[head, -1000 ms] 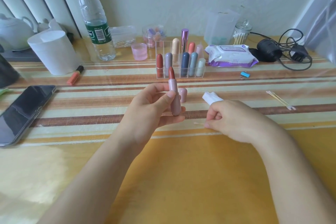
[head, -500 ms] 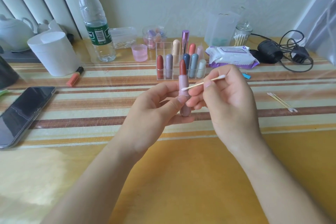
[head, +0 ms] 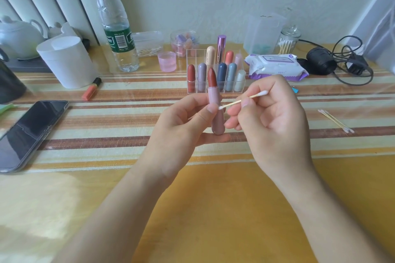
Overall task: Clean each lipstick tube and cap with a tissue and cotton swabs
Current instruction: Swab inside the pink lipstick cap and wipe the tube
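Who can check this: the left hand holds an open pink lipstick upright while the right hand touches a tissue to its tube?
The head view shows the right hand touching a cotton swab, not a tissue, to the lipstick in the left hand.

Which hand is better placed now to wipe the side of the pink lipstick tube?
Right. The right hand pinches the cotton swab, and the swab's tip is at the side of the pink lipstick tube. The left hand grips that tube upright, so it should only steady it.

A phone (head: pixel 27 132) lies at left; a water bottle (head: pixel 115 28) stands near a white cup (head: pixel 66 62).
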